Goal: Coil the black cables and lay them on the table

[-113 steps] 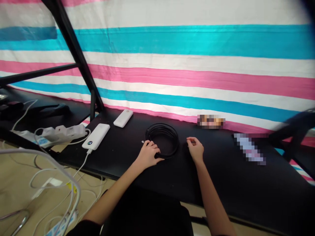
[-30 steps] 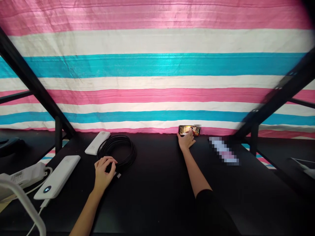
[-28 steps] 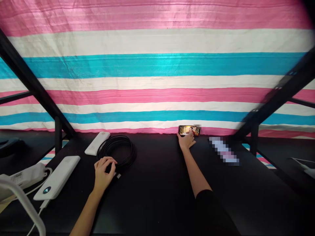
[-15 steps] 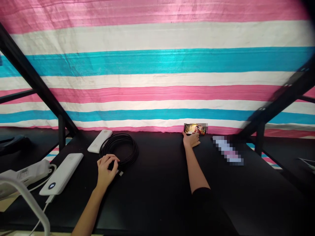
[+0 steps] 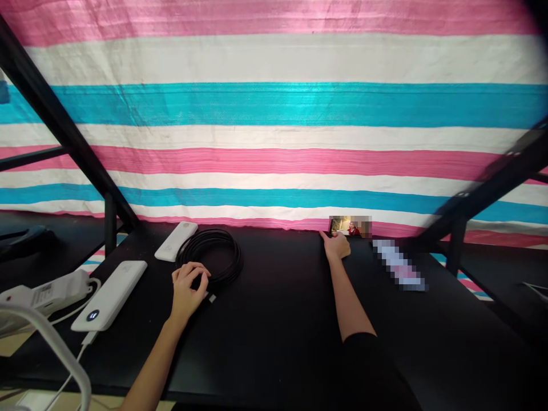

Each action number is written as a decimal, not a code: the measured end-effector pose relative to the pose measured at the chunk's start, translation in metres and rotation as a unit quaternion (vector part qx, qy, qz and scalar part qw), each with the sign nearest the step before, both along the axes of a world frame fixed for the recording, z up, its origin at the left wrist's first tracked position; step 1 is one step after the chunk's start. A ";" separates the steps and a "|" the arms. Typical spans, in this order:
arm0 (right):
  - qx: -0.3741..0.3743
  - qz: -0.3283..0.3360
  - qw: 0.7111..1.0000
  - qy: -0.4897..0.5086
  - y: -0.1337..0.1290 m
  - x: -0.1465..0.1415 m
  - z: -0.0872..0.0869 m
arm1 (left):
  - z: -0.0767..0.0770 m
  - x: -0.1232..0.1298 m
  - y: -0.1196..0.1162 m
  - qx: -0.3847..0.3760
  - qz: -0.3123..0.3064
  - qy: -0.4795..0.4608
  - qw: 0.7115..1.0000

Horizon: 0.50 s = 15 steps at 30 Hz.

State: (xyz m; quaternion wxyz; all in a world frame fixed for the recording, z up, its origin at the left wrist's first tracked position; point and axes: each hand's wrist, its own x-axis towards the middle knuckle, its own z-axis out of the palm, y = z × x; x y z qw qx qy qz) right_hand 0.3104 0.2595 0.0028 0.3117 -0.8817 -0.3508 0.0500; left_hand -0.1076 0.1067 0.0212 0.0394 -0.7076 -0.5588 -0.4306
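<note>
My left hand (image 5: 188,288) rests at the near left side of a coiled black cable (image 5: 233,257), thumb and fingers curled together round part of it. The cable's light metal plug (image 5: 212,298) shows just right of my thumb. At the back of the black table, my right hand (image 5: 337,245) is at the lower left of a phone (image 5: 349,226), which leans upright with a lit picture on its screen. My right thumb points up at the phone's left edge. The other right fingers are bent, and whether they grip the phone is unclear.
Two white power banks (image 5: 110,295) (image 5: 176,241) lie left of the cable, the nearer one with a white cord plugged in. A white power strip (image 5: 60,292) is at the far left. A blurred flat item (image 5: 400,265) lies right of the phone. Black frame bars (image 5: 483,185) flank a striped sheet.
The view has shifted slightly. My right fingers have drawn down from the front of the phone's screen to its lower left corner. My left hand keeps its place at the cable.
</note>
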 end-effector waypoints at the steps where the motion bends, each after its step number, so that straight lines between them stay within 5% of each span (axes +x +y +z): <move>1: -0.011 0.017 1.000 -0.007 -0.002 -0.002 0.000 | 0.000 0.000 0.000 0.001 0.000 -0.001 1.000; 15: -0.076 0.177 0.973 -0.125 -0.047 -0.060 -0.007 | 0.001 0.003 -0.001 0.017 -0.017 -0.013 1.000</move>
